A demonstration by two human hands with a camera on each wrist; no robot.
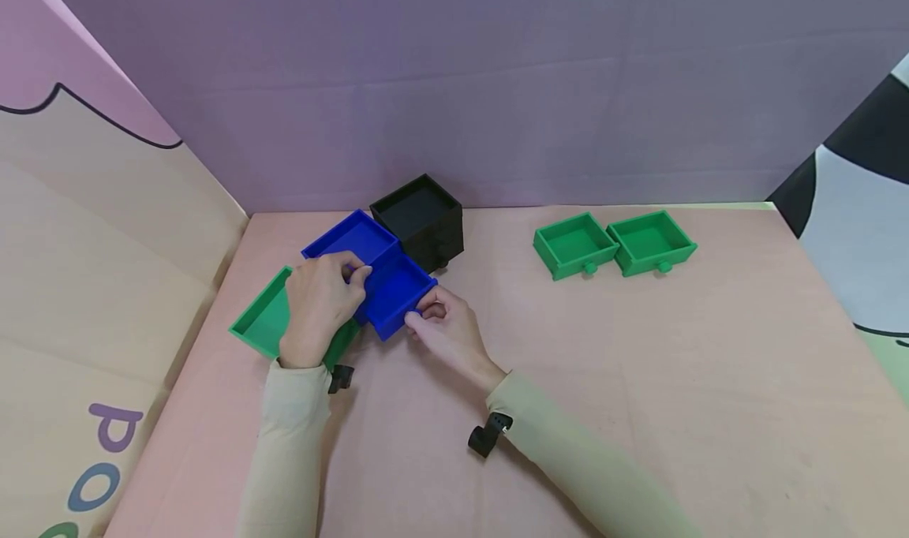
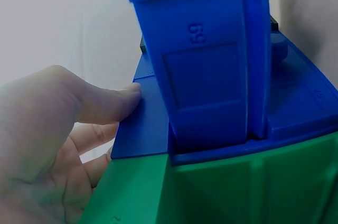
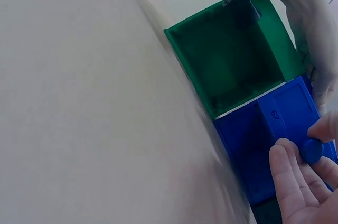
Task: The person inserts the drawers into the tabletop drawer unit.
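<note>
In the head view a blue drawer (image 1: 399, 292) juts out of a blue drawer case (image 1: 353, 234) at left of centre. My right hand (image 1: 454, 329) pinches the drawer's round knob (image 3: 312, 151) between thumb and fingers. My left hand (image 1: 319, 301) grips the case by its side wall, with the thumb (image 2: 108, 102) on the outer face and the other fingers behind it. Right beside the blue case is a green case (image 1: 263, 321) with an open hollow, partly hidden by the left hand and sleeve.
A black drawer case (image 1: 433, 234) stands behind the blue drawer, near the back wall. Two green drawers (image 1: 575, 246) with knobs sit side by side at the back right. Upright panels (image 1: 497, 88) bound the pink table (image 1: 639, 412) at the back and left.
</note>
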